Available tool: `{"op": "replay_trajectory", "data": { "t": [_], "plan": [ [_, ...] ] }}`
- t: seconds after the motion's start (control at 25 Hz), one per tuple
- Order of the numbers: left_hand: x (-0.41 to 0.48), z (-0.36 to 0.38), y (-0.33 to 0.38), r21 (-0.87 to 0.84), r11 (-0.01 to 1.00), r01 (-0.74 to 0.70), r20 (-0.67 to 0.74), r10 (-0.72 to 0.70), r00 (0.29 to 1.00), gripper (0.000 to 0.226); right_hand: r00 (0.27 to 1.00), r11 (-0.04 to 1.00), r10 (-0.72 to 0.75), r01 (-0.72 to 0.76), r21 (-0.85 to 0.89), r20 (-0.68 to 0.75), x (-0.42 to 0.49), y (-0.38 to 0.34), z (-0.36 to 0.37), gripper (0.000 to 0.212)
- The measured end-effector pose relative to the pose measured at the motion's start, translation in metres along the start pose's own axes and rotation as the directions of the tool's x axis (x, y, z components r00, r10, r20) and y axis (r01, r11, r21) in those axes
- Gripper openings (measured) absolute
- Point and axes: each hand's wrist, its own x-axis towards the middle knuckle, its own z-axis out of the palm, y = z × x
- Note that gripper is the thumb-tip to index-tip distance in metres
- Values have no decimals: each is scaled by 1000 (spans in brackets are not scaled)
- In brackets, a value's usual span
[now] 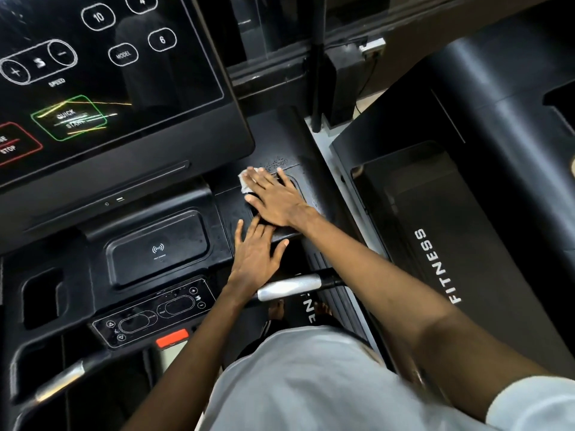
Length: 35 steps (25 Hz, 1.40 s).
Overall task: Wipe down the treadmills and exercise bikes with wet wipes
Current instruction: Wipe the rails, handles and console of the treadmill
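your right hand [275, 199] lies flat with fingers [264, 178] spread, pressing the wipe [245, 181] onto the tray [230, 200] just right of the charging pad [158, 247]. your left hand [256, 253] rests open, fingers splayed, on the tray's near edge, gripping nothing. most of the wipe is hidden under your palm, so it may bunch and skip the tray's corners. drift left from the pad's side and a wet wipe could brush the control buttons [155, 312] below the pad.
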Motion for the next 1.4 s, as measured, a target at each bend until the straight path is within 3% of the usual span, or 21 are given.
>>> {"op": "replay_trajectory", "data": {
  "t": [0.2,0.4,0.56,0.76,0.92,1.08,1.24,1.4],
  "plan": [
    [0,4,-1,55,998,-4,-9,5,1000,57,943,942,320,-306,137,-89,-36,71,-13,61],
    [1,5,1,35,999,-34,-48,36,998,53,907,882,414,-381,279,-71,-138,68,18,61],
    [7,5,15,-28,992,-121,-9,121,993,50,810,741,586,-532,410,-7,-159,62,28,65],
    [35,0,25,-107,969,-223,114,235,965,56,845,798,534,-490,351,-34,-182,48,34,67],
    [38,-5,16,-99,964,-246,168,260,951,59,760,701,649,-582,411,-32,-186,44,33,65],
    [35,-8,12,-170,945,-278,149,303,941,64,812,801,573,-524,290,-114,-187,29,39,65],
    [34,-10,11,-188,929,-317,122,343,932,67,705,690,704,-651,316,-87,-202,29,45,65],
    [42,-25,11,-242,908,-343,216,395,893,81,739,748,652,-589,307,-171,-174,7,49,63]
  ]
}}
